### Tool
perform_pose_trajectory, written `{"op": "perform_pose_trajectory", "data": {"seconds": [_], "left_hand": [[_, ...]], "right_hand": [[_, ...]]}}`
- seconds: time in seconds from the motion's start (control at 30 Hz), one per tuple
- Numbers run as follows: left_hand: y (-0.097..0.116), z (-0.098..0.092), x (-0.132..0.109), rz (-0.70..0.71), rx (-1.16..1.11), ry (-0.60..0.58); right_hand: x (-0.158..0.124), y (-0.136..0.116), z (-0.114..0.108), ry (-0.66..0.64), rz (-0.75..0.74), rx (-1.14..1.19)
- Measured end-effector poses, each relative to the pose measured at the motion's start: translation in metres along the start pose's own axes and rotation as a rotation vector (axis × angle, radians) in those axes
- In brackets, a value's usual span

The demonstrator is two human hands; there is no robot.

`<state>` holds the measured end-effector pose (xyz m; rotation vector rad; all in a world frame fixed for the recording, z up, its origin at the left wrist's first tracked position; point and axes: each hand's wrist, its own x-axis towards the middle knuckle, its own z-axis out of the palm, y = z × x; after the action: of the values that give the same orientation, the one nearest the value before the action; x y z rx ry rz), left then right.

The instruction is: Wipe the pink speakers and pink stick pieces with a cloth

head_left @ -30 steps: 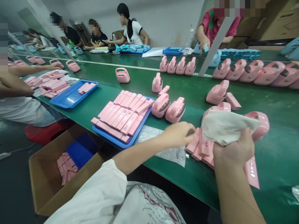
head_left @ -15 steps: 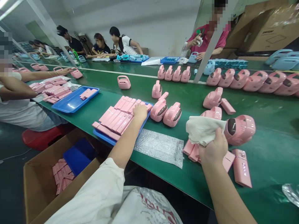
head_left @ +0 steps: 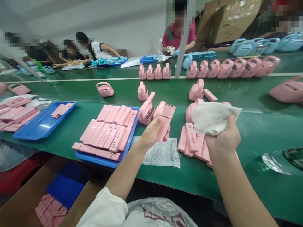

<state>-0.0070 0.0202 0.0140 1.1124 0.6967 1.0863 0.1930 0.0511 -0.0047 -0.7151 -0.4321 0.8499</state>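
Between the fingers of my left hand (head_left: 151,132) is a flat pink plastic panel (head_left: 167,118), tilted up over the green table. A pink handled case (head_left: 145,113) stands beside it, and another is partly covered by the panel. My right hand (head_left: 226,137) grips a folded white cloth (head_left: 214,116), held to the right of the panel and apart from it. Below the cloth lies a small pile of pink panels (head_left: 186,142), some with small buttons. On the left, a blue tray (head_left: 99,161) holds rows of similar pink panels (head_left: 97,134).
A clear crinkled plastic sheet (head_left: 163,156) lies at the table edge. Pink handled cases (head_left: 224,68) line the back of the belt. A second blue tray (head_left: 30,134) is at left, above a cardboard box (head_left: 14,195). Across the table, co-workers sit, one in a pink shirt (head_left: 191,34).
My left hand has lifted a pink panel out of the tray and brought it to the right. The cloth stays in my right hand. The view has turned right.
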Motion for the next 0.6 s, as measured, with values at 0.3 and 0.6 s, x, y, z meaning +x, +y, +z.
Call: {"op": "perform_pose_trajectory", "data": {"seconds": [0.3,0.6], "left_hand": [[-0.034,0.014,-0.004,-0.209,-0.226,0.012],[-0.032,0.011,-0.001,-0.323,-0.486,-0.064]], "right_hand": [[-0.031,0.010,-0.017,-0.347,-0.436,-0.497],[-0.053,0.019,-0.025,-1.095,-0.780,-0.759]]}}
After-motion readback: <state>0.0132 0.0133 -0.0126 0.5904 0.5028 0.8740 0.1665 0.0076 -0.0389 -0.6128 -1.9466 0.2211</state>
